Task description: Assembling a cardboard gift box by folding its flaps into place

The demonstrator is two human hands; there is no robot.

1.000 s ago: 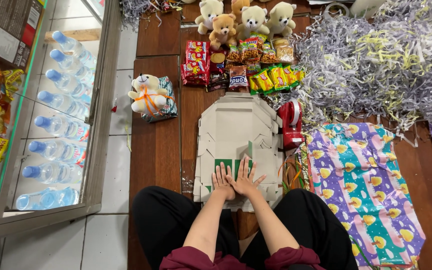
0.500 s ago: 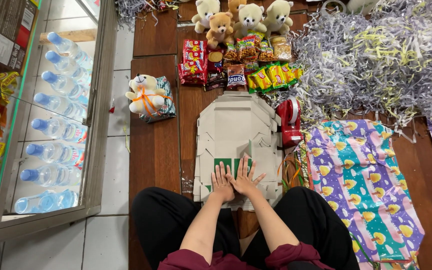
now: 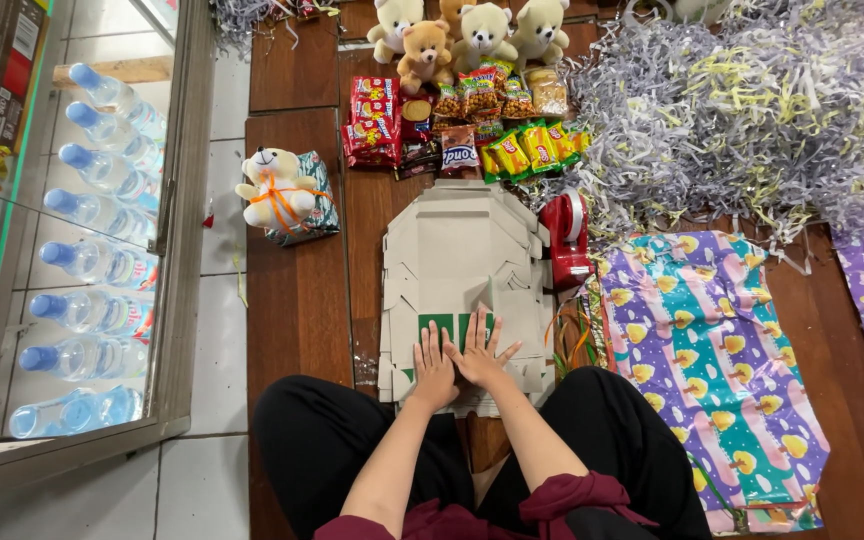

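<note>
A stack of flat grey cardboard box blanks [image 3: 462, 250] lies on the wooden floor in front of my crossed legs. My left hand [image 3: 433, 368] and my right hand [image 3: 479, 350] rest side by side, palms down and fingers spread, on the near end of the top blank, beside a green printed patch. Neither hand grips anything. A small flap of the blank stands up just beyond my right fingers.
A red tape dispenser [image 3: 566, 238] sits right of the stack. Colourful wrapping paper [image 3: 712, 370] lies at the right, shredded paper [image 3: 752, 120] beyond it. Snack packets [image 3: 452, 125] and teddy bears [image 3: 467, 35] line the far side. A glass cabinet of water bottles [image 3: 92, 250] stands at the left.
My hands have stayed pressed on the cardboard in the same spot; only the view has shifted slightly.
</note>
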